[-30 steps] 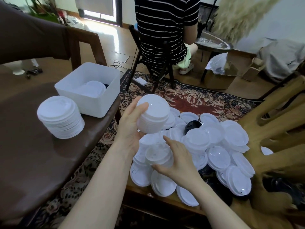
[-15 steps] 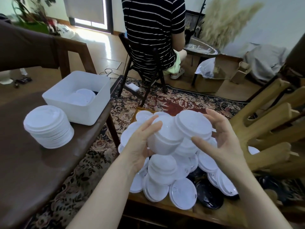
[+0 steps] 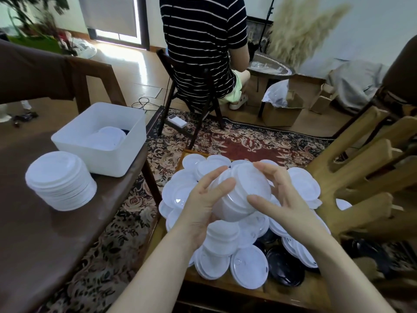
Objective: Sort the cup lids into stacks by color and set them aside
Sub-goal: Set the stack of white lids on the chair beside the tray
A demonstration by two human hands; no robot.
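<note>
Both hands hold one stack of white lids (image 3: 242, 195) above the heap: the left hand (image 3: 203, 204) cups it from the left and below with fingers curled round its side, and the right hand (image 3: 282, 199) clasps it from the right, thumb on the near face and fingers over the top edge. This stack is tilted, its top facing up and to the right. Beneath it lies a loose pile of white lids (image 3: 249, 267) spread over a low wooden worktop (image 3: 248, 294), with a few black lids (image 3: 285, 268) showing at the near right of the pile. A short stack of white lids (image 3: 223, 239) stands in the pile just below the left wrist. On the dark brown worktop (image 3: 33, 256) to the left sits a tall finished stack of white lids (image 3: 59, 180), and just beyond it a white plastic bin (image 3: 99, 141) with more white lids inside. A patterned rug (image 3: 225, 141) covers the floor between. Farther back a person in a striped shirt (image 3: 200, 41) sits on a dark folding chair (image 3: 191, 105), back to the camera; cardboard boxes (image 3: 282, 111) stand to the right
</note>
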